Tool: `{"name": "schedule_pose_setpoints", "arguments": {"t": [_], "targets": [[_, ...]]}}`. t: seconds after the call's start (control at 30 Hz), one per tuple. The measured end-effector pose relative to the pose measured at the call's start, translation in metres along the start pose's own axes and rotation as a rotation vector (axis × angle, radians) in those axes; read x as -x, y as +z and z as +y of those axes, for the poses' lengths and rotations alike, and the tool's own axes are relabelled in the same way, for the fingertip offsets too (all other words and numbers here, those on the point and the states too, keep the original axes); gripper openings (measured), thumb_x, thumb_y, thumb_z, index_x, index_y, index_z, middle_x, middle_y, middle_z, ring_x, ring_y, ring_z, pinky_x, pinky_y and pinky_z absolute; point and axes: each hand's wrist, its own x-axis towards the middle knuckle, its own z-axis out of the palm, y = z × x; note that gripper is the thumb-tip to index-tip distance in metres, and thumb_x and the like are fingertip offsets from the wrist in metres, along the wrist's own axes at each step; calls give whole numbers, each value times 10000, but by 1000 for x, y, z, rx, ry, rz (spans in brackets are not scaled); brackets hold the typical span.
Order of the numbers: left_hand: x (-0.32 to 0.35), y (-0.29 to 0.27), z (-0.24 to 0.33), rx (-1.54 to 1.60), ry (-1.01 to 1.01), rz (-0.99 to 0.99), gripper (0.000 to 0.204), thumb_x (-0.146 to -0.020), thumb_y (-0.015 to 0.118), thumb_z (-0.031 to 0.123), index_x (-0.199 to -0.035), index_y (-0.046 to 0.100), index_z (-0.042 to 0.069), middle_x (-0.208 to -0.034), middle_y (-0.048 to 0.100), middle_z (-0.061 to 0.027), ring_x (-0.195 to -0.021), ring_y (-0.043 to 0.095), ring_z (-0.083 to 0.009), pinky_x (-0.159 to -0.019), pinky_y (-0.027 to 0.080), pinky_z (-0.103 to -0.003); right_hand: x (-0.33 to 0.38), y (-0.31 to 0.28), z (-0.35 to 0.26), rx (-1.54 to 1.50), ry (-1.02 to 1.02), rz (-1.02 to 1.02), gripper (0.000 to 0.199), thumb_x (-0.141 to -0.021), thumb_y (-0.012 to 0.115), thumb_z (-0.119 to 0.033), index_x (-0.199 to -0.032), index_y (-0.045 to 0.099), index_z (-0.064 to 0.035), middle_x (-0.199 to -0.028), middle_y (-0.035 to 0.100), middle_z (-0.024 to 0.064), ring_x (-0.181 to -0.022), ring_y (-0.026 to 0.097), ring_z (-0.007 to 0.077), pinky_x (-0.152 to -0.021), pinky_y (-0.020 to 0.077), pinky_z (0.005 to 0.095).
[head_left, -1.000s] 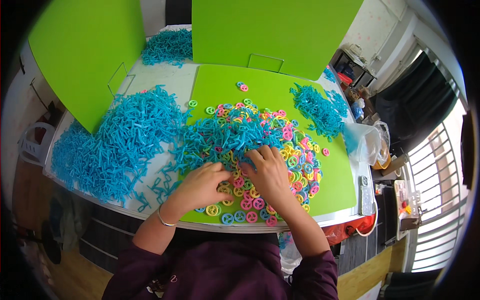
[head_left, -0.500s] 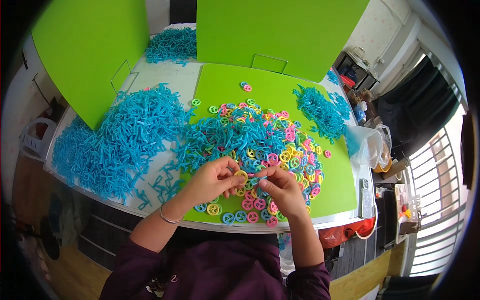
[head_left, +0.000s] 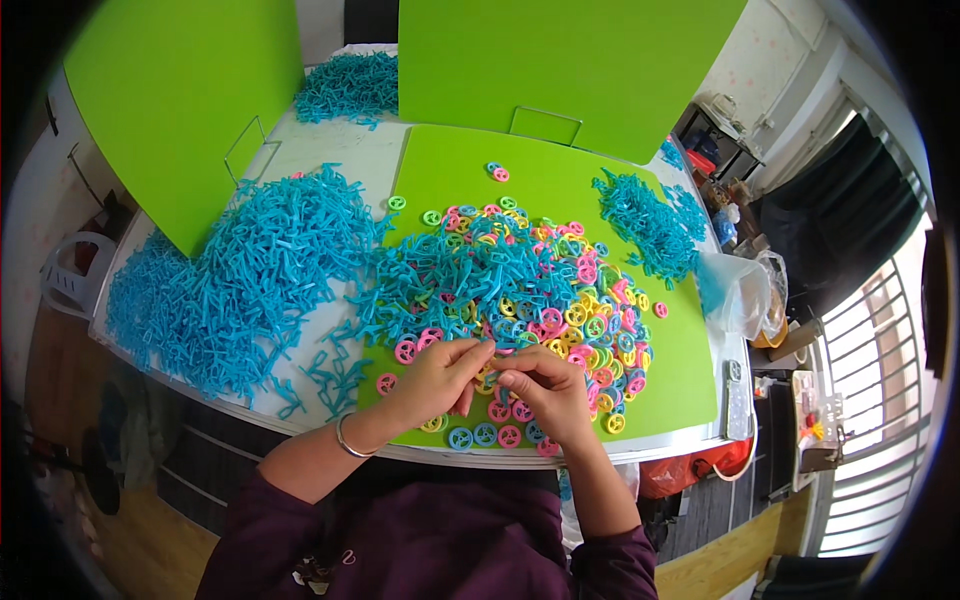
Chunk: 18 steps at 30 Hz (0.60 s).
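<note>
My left hand [head_left: 440, 380] and my right hand [head_left: 549, 396] meet fingertip to fingertip above the near part of a heap of small plastic wheels [head_left: 598, 350] in pink, yellow, blue and green. Both hands are closed in a pinch. A small blue plastic piece [head_left: 505, 350] shows at the fingertips, by the right thumb and forefinger. What the left fingers hold is hidden behind them. Blue forked plastic pieces [head_left: 470, 270] lie over the left side of the wheel heap, just beyond my hands. Loose wheels, among them a pink wheel [head_left: 509, 435], lie along the near edge.
A large mound of blue pieces [head_left: 280, 270] covers the left of the white table. Smaller blue piles sit at the back [head_left: 350, 85] and right [head_left: 650, 225] of the green mat [head_left: 680, 390]. Green boards [head_left: 570, 70] stand upright behind. A power strip [head_left: 737, 400] lies at the right edge.
The yellow wheel that showed in my left fingers is now out of sight. My hands have drawn closer together, the left moving slightly right, and its fingers now cover what lies between them.
</note>
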Motion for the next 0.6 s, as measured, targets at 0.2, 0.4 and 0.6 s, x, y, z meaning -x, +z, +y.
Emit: {"name": "schedule_pose_setpoints", "arguments": {"t": [0.2, 0.4, 0.6], "targets": [[-1, 1, -4, -124, 15, 46, 346, -1005, 450, 317, -922, 632, 35, -501, 471, 25, -370, 419, -53, -362, 313, -221, -1, 5, -1, 467, -331, 65, 208, -780, 732, -16, -986, 715, -30, -852, 662, 75, -744, 620, 141, -648, 493, 259], [3, 6, -5, -81, 3, 116, 393, -1004, 447, 336, -871, 632, 16, -522, 458, 32, -395, 461, -64, -376, 341, -237, 3, 15, -6, 556, -337, 218, 217, -770, 742, -13, -986, 721, -33, -805, 664, 60, -715, 624, 117, -623, 485, 232], [6, 17, -8, -73, 149, 212, 387, -1009, 455, 309, -750, 550, 38, -521, 437, 38, -395, 428, -46, -379, 319, -238, 1, 12, 0, -26, 24, 224, 123, -845, 719, -83, -937, 723, 0, -821, 663, 1, -678, 545, 29, -580, 426, 188]]}}
